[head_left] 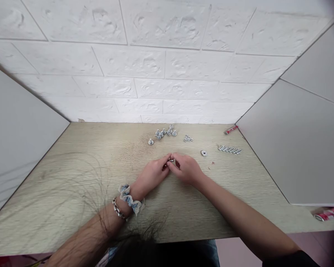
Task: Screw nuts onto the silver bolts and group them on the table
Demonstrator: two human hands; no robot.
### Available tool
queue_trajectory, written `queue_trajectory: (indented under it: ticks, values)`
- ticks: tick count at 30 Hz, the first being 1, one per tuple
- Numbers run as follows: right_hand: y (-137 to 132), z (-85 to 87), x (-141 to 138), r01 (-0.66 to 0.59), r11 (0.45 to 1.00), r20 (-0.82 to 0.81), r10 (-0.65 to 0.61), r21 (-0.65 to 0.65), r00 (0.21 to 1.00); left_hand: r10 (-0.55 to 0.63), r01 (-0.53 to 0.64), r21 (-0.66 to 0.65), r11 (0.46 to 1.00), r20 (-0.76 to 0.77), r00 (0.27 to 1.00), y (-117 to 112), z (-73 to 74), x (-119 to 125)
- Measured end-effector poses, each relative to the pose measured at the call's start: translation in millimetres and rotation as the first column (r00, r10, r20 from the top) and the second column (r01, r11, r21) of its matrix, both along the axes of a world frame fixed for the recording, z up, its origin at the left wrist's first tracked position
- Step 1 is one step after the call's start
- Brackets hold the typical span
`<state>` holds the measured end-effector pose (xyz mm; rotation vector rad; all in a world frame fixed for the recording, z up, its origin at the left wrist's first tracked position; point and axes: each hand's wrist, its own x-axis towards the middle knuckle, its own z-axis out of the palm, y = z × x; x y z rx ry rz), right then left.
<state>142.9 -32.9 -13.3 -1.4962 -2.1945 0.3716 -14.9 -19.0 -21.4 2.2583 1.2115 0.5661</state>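
At the centre of the frame I see both hands meeting over the pale wood-grain tabletop. The left hand and the right hand have their fingertips brought together on one small silver metal fastener, which is pinched between them just above the table surface. The part is too small for me to tell whether it is a bolt, a nut or both joined. The left wrist carries a blue-and-white fabric scrunchie and, beside it, a silver chain bracelet.

Above the hands, toward the upper centre of the table:
- a loose cluster of silver flanged bolts;
- one single silver bolt standing apart to the left of that cluster;
- a small group of silver nuts to the right of it.

Right of the hands lies one round silver washer. Further right, a row of silver screws lies side by side. A red cylindrical object rests at the far right edge, touching the grey side panel. The white textured brick wall fills the upper frame.
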Motion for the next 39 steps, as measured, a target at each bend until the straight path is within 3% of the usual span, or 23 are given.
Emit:
queue_trajectory:
  ticks: [8, 17, 39]
  values:
    - [3.4, 1.0, 1.4, -0.038, 0.999, 0.091, 0.039, -0.009, 0.995, 0.013, -0.012, 0.034, 0.999, -0.013, 1.000, -0.5, -2.0, 0.3]
    - [0.7, -0.7, -0.2, -0.029, 0.999, 0.021, 0.029, 0.029, 0.999, 0.023, -0.023, 0.010, 1.000, -0.025, 0.999, 0.5, -0.1, -0.7]
    - [3.2, 3.1, 2.6, -0.057, 0.998, 0.069, 0.057, 0.004, 0.996, 0.011, -0.011, 0.043, 0.999, -0.003, 1.000, -0.9, -3.5, 0.2]
